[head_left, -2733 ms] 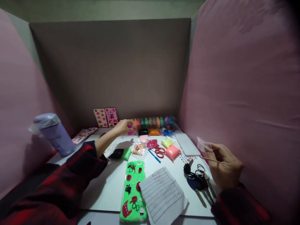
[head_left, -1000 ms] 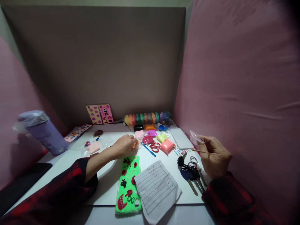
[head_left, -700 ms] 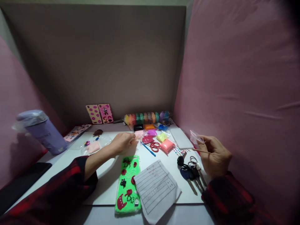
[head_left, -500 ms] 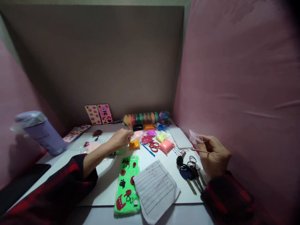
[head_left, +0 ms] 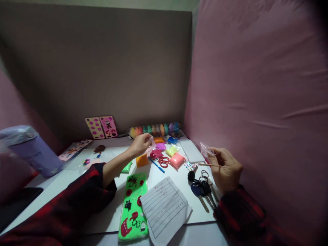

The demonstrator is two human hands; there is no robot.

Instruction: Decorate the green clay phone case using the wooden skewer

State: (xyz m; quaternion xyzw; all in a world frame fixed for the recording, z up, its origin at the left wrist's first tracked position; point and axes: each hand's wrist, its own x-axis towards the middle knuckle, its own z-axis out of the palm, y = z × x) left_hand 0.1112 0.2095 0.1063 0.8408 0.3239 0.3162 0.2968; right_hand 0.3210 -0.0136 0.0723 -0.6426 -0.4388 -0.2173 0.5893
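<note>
My left hand (head_left: 141, 143) reaches over the middle of the table, its fingers pinched on a clear packet (head_left: 152, 145) with something pale pink inside. My right hand (head_left: 228, 171) is raised at the right, closed around a thin wooden stick (head_left: 211, 165) that points left. A crumpled clear plastic wrapper (head_left: 206, 150) is also between its fingers. Around the left hand lie packets of coloured clay, among them an orange one (head_left: 141, 160), a purple one (head_left: 161, 146) and a coral one (head_left: 176, 160). A green decorated phone case (head_left: 133, 208) lies in front of me.
A lined paper (head_left: 165, 210) overlaps the green case. Keys (head_left: 202, 191), red-handled scissors (head_left: 163, 162) and a blue pen (head_left: 156, 165) are on the table. A purple tumbler (head_left: 33, 152) stands left; two decorated cases (head_left: 101, 127) lean on the back wall (head_left: 102, 68).
My view has turned slightly right. My left hand has moved right and a little up, and the pale pink packet has come along with it. My right hand keeps its grip.
</note>
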